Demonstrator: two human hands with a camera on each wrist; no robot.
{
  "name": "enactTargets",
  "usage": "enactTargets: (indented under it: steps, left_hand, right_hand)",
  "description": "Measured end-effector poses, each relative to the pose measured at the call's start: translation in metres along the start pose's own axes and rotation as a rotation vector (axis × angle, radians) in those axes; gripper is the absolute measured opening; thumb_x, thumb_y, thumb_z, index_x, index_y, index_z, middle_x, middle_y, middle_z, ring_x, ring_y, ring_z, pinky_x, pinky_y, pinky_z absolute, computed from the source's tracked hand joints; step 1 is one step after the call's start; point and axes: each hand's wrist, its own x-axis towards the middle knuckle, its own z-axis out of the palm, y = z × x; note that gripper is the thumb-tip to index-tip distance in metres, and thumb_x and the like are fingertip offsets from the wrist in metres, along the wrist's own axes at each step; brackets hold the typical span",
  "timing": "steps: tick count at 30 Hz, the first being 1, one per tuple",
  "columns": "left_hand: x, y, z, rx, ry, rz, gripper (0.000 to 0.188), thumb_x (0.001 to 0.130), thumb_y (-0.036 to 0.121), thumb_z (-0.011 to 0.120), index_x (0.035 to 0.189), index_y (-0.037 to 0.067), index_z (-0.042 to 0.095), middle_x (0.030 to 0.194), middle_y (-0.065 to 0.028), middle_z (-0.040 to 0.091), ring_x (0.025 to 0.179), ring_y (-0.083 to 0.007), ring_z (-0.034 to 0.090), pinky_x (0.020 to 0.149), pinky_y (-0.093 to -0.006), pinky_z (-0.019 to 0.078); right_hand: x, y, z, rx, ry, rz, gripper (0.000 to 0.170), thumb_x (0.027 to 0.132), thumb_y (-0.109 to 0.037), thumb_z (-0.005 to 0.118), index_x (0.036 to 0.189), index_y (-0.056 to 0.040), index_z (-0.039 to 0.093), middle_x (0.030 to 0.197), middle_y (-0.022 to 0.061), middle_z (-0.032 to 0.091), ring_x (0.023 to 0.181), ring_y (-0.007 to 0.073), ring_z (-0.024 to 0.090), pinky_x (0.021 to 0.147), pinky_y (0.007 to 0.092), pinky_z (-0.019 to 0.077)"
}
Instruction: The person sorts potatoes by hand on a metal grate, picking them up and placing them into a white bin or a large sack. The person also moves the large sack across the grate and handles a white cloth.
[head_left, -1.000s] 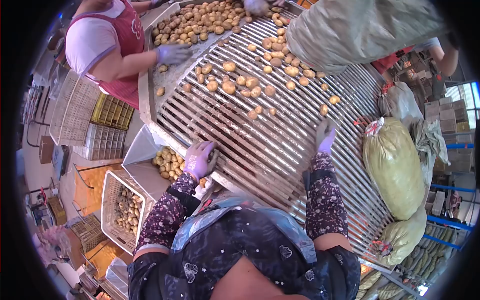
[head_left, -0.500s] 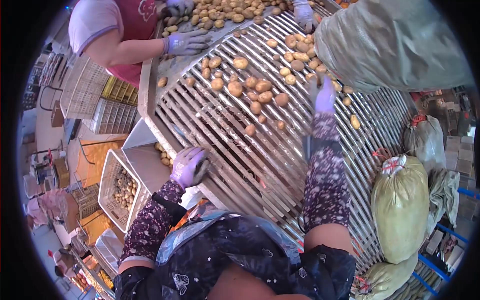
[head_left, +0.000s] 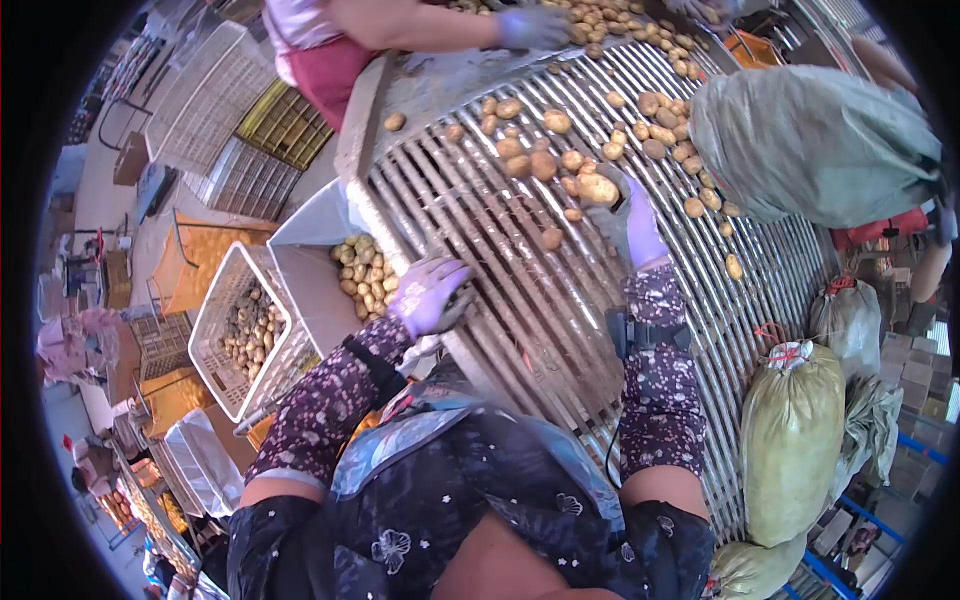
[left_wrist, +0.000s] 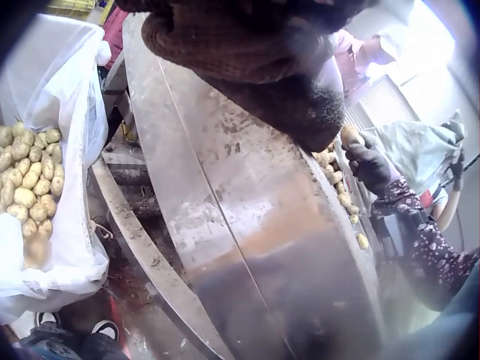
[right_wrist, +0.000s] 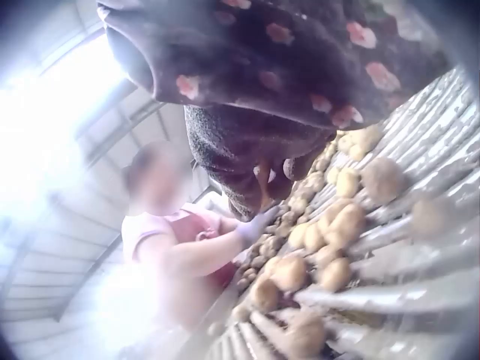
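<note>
My gloved right hand [head_left: 640,225] is over the slatted metal grate [head_left: 520,330], its fingers round a large pale potato [head_left: 598,188]. In the left wrist view that hand [left_wrist: 369,166] shows a potato [left_wrist: 351,136] at its fingertips. Several loose potatoes [head_left: 540,162] lie on the slats just beyond. My gloved left hand [head_left: 432,295] rests at the near-left edge of the grate with nothing visible in it. Its dark palm side fills the top of the left wrist view. In the right wrist view, my sleeve covers much of the right hand [right_wrist: 247,150].
A lined bin of potatoes [head_left: 362,275] and a white crate [head_left: 205,365] stand left below the edge. Across the grate, another person's gloved hand [head_left: 535,28] is among potatoes. A large grey-green sack [head_left: 815,145] lies far right; tied yellow sacks [head_left: 795,440] line the right side.
My right hand reached forward over the slats, then moved left to the potatoes and took hold of one. My left hand stayed at the edge. The other person's hand moved right across the potatoes.
</note>
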Motion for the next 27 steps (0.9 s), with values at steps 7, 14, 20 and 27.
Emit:
enactTargets:
  steps: [7,14,20,27]
  left_hand:
    - [0.003,0.007,-0.029,-1.633,0.233,-0.698,0.053,0.1,0.044,0.044,0.138,0.007,0.043,0.127,-0.0103,0.055,0.109,-0.0194,0.058,0.088,-0.033,0.0512]
    - [-0.083,-0.016,-0.095,-2.179,0.114,-0.639,0.047,0.101,0.045,0.039,0.133,0.012,0.048,0.121,-0.0047,0.058,0.106,-0.0139,0.06,0.087,-0.0287,0.0554]
    - [-0.149,-0.018,-0.11,-2.19,0.327,-0.66,0.05,0.101,0.042,0.04,0.139,0.009,0.04,0.132,-0.0053,0.051,0.11,-0.0171,0.058,0.093,-0.029,0.0515]
    - [-0.24,-0.041,-0.112,-2.082,0.491,-0.838,0.049,0.1,0.042,0.043,0.136,0.009,0.046,0.123,-0.0085,0.059,0.1,-0.0168,0.063,0.086,-0.0263,0.055]
  right_hand:
    - [-0.011,-0.09,0.082,0.171,-0.65,0.063,0.057,0.081,0.002,0.071,0.131,0.0036,0.045,0.119,0.0124,0.059,0.105,0.0174,0.058,0.095,0.0284,0.0468]
    - [-0.016,-0.147,0.188,0.335,-0.971,0.371,0.062,0.086,-0.029,0.072,0.133,0.0033,0.046,0.115,0.0078,0.062,0.096,0.0125,0.058,0.085,0.0273,0.0488]
    - [-0.053,-0.172,0.29,0.067,-0.785,0.359,0.047,0.09,-0.025,0.067,0.125,0.003,0.054,0.096,0.005,0.064,0.079,0.0084,0.058,0.069,0.0228,0.0494]
    - [-0.077,-0.122,0.332,0.487,-1.035,0.35,0.041,0.092,-0.018,0.062,0.127,0.0003,0.053,0.091,0.0022,0.06,0.077,0.0079,0.056,0.062,0.0193,0.0442]
